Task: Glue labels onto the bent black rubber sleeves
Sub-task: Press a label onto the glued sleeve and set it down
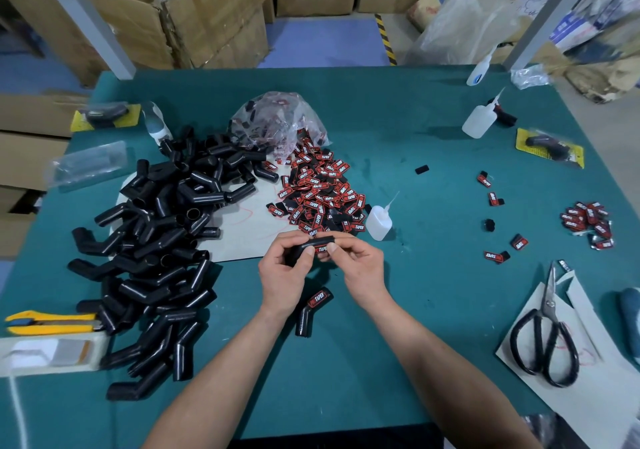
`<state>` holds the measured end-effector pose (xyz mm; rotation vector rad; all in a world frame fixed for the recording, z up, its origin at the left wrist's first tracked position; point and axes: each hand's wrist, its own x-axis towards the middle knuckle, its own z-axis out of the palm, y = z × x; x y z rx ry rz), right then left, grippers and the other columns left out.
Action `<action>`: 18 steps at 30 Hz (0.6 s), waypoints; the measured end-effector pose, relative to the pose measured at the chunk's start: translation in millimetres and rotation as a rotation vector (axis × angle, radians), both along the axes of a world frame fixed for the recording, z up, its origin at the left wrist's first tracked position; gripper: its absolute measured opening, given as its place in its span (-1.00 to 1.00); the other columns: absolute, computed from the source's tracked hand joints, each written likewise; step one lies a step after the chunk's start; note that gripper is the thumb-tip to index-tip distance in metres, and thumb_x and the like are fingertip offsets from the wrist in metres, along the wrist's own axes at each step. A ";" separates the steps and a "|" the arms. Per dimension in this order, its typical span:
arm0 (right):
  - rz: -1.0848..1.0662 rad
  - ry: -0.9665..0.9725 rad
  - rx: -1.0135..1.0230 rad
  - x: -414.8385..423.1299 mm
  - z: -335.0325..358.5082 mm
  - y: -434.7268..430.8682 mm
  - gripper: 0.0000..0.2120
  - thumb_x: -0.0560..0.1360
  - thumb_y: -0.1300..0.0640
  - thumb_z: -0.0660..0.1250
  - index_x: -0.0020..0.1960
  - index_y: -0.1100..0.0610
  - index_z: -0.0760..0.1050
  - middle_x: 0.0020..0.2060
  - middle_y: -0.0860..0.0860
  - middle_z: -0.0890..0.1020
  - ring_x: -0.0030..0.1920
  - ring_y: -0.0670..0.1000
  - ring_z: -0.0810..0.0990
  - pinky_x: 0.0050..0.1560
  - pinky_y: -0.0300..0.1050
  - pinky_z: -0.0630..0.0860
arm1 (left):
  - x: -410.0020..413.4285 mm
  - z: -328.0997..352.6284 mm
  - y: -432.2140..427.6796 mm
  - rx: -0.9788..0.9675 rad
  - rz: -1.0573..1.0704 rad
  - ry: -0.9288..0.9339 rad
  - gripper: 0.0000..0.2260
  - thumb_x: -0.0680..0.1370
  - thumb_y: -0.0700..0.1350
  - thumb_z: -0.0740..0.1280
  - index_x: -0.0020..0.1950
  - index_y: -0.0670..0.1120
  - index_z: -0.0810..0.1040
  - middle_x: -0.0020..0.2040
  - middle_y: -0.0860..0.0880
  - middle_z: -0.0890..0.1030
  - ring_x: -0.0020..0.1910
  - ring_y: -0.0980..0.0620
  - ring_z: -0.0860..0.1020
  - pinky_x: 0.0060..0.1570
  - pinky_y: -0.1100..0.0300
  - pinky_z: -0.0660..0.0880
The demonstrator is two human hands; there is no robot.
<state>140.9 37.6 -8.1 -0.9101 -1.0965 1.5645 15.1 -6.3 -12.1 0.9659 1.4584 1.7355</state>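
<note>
Above the green table, my left hand grips a bent black rubber sleeve, and my right hand holds its other end with the thumb pressing a red-and-black label onto it. Just below my hands lies a second sleeve with a label on it. A big pile of bare black sleeves covers the left of the table. A heap of loose labels spills from a clear bag beyond my hands. A small glue bottle stands right of that heap.
Scissors lie on paper at the right, with scattered labels beyond them. Two more squeeze bottles stand at the far right. A yellow utility knife lies at the left edge. Cardboard boxes stand behind the table.
</note>
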 end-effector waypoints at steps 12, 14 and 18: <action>0.016 -0.030 0.052 1.0 2.3 -3.7 -0.80 0.57 0.22 0.34 -0.04 0.03 0.73 0.06 0.07 0.72 -0.14 0.05 0.70 -0.05 -0.13 0.63 | -1.4 1.3 -0.1 -0.035 0.031 -0.006 -0.85 0.48 -0.31 0.41 -0.03 -0.09 0.62 -0.01 -0.05 0.65 0.02 0.15 0.63 0.12 0.27 0.53; 0.001 -0.031 0.048 0.0 1.2 -3.8 -0.82 0.52 0.25 0.39 -0.09 0.01 0.72 0.02 0.07 0.72 -0.09 0.05 0.69 -0.03 -0.13 0.63 | -0.6 1.1 -0.9 -0.041 0.015 0.003 -0.86 0.48 -0.31 0.41 -0.03 -0.09 0.62 -0.02 -0.08 0.65 0.01 0.10 0.63 0.13 0.22 0.54; -0.024 -0.086 0.050 0.1 0.0 -0.7 -0.78 0.51 0.27 0.40 -0.17 -0.01 0.71 -0.03 0.01 0.71 -0.07 0.02 0.68 -0.03 -0.13 0.63 | 2.7 1.0 -0.7 -0.060 0.005 0.010 -0.88 0.48 -0.30 0.41 -0.02 -0.15 0.62 -0.01 -0.06 0.66 0.02 0.13 0.63 0.14 0.23 0.54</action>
